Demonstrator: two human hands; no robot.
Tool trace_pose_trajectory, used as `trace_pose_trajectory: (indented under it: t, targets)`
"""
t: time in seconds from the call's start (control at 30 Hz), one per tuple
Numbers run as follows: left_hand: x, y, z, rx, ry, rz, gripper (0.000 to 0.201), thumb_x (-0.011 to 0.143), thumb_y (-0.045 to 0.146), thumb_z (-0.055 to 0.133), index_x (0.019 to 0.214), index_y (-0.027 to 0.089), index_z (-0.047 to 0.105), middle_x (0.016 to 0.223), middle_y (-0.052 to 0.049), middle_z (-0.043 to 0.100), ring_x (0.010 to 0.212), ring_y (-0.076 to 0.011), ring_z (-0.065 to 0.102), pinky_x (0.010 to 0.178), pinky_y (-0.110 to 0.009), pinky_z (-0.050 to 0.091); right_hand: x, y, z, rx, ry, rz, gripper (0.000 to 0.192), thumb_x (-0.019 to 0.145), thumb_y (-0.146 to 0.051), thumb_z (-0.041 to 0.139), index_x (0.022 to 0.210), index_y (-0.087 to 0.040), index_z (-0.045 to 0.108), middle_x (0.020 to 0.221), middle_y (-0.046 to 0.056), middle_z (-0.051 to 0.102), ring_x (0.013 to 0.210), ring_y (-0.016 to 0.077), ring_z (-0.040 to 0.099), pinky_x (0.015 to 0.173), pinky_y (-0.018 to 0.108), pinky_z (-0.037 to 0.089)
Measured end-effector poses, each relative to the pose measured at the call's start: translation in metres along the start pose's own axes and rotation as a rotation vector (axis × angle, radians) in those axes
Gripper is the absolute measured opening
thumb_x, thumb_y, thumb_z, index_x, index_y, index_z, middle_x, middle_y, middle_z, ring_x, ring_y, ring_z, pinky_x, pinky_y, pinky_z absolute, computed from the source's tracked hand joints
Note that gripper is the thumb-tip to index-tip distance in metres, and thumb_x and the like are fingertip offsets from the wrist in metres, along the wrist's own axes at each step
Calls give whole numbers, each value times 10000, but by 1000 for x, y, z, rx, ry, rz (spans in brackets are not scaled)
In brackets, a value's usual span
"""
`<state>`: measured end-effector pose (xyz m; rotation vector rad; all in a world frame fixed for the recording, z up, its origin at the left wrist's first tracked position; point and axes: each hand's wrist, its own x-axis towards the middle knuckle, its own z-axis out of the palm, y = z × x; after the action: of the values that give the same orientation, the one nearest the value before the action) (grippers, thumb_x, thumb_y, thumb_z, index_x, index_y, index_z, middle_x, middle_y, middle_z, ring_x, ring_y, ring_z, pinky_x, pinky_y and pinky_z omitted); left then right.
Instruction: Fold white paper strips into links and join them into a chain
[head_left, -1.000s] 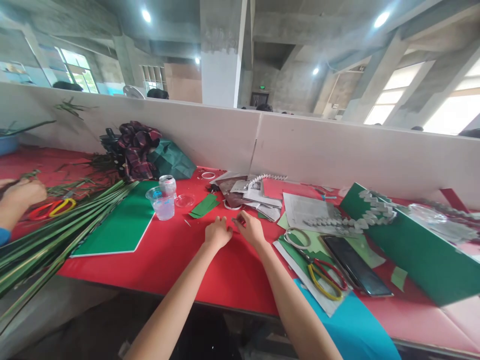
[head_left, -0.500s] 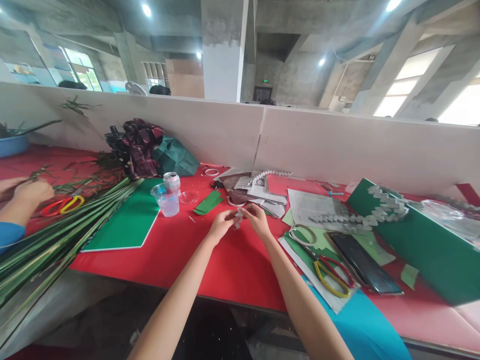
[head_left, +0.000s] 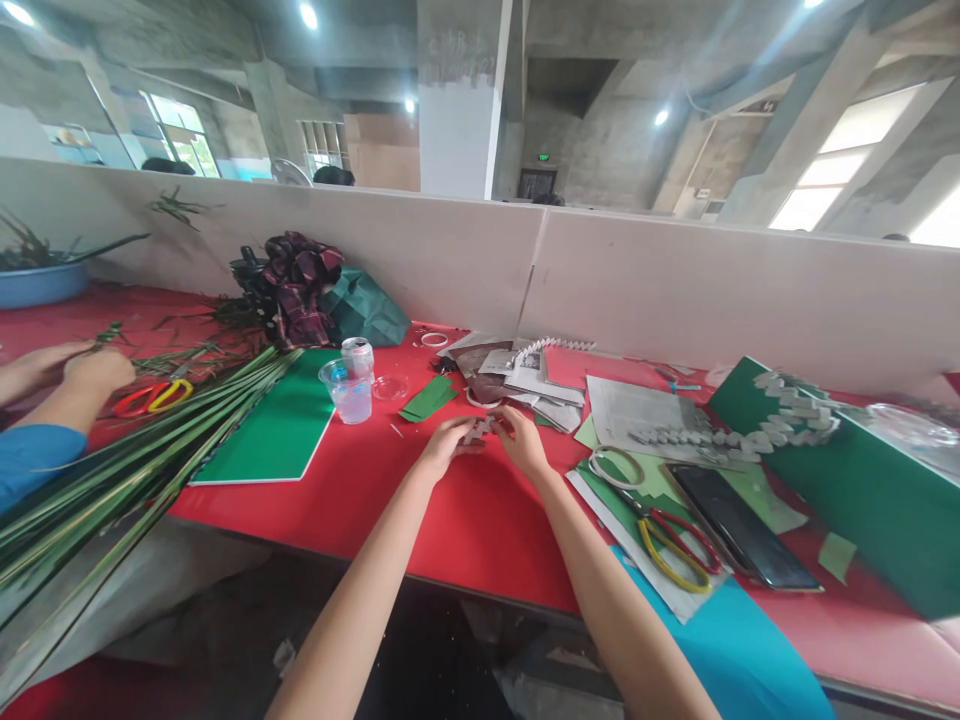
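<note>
My left hand [head_left: 444, 446] and my right hand [head_left: 522, 441] meet over the red table [head_left: 465, 520], both pinching a small grey folded paper piece [head_left: 478, 431] between their fingertips. Just behind the hands lies a pile of papers and cut sheets [head_left: 525, 378]. A green paper scrap [head_left: 429, 399] lies to the left of the hands. A chain of similar grey folded pieces [head_left: 720, 441] runs across a printed sheet to the right.
A plastic cup [head_left: 349, 392] and a can [head_left: 358, 354] stand beside a green board [head_left: 281, 430]. Long green leaves [head_left: 127, 470] cover the left; another person's hands [head_left: 82, 370] work there by scissors [head_left: 154, 398]. Right: tape ring [head_left: 610, 466], scissors [head_left: 675, 545], phone [head_left: 739, 525], green box [head_left: 862, 490].
My hands lifted off the table and came together on the small grey paper piece, moving slightly away from me. The view shifted a little to the left.
</note>
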<state>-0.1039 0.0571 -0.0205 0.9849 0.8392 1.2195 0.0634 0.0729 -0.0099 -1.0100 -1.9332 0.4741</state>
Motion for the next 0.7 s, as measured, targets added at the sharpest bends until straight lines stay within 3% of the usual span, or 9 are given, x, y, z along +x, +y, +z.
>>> trace_pose_trajectory:
  t: [0.13,0.27,0.37,0.53,0.7]
  targets:
    - [0,0,-1,-54,-8,-17,234,766,239,641,942,91,681,971,-128,701,738,-196,684,775,-357,546,-2,0,1,-16,-9,16,201,825,-184,463,972,-235,591,879,26,670,768,180,623,702,288,477]
    - [-2,-1,2,-65,-44,-11,335,687,118,690,1021,112,665,961,-103,707,770,-190,685,842,-365,524,-4,-1,2,15,-4,27,214,808,-177,468,979,-238,581,934,28,675,779,177,625,698,291,482]
    - [-4,0,3,-67,-1,23,367,670,80,682,1033,128,654,952,-86,703,772,-179,682,844,-360,520,-3,-2,4,92,46,65,253,789,-185,487,1015,-239,586,969,31,677,772,168,623,717,299,488]
    - [-4,3,4,-27,45,81,374,668,94,696,1036,135,643,912,-78,698,800,-174,669,827,-344,522,1,-4,6,464,27,185,246,806,-347,521,950,-182,631,868,62,681,758,190,637,690,311,512]
    - [-7,5,7,36,23,39,332,680,204,743,993,126,662,914,-92,697,796,-180,668,811,-347,527,4,-5,3,420,125,184,201,739,-344,608,824,-167,651,736,53,670,672,185,627,673,319,506]
